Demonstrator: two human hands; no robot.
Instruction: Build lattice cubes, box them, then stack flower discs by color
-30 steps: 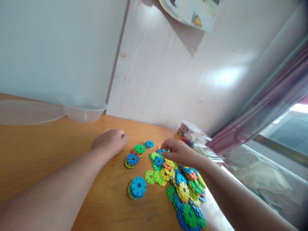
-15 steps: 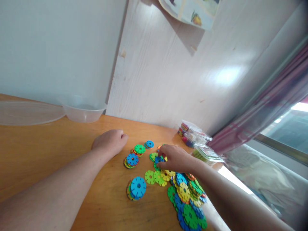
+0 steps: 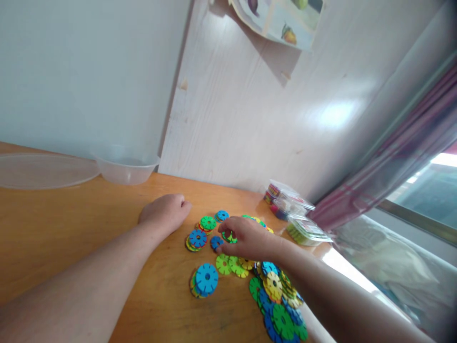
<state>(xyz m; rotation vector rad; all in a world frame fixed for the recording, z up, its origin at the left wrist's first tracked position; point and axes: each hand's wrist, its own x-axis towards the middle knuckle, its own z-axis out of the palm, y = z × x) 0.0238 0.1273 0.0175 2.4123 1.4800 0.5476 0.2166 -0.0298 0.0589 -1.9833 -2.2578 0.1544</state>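
Note:
My left hand (image 3: 166,212) rests on the table as a closed fist, with nothing showing in it. My right hand (image 3: 244,238) reaches over the discs with curled fingers. At its thumb and fingertips is a blue notched plastic disc (image 3: 215,243), partly covered by the hand. Between my hands stand small stacks of these discs: one topped blue (image 3: 197,238), one topped green (image 3: 207,223) and a small blue one (image 3: 222,216). Nearer me is a larger stack with a light blue top (image 3: 206,279). Light green discs (image 3: 223,264) lie just below my right hand.
A heap of mixed discs (image 3: 273,286) lies under my right forearm. Clear plastic boxes (image 3: 307,230) stand at the right by the curtain (image 3: 364,176). At the back left are a translucent bowl (image 3: 126,172) and a round lid (image 3: 46,171) on the wooden table (image 3: 160,305).
My right hand has moved left, and the blue disc at its fingertips has come left with it, away from the other loose discs. My left fist stays in place.

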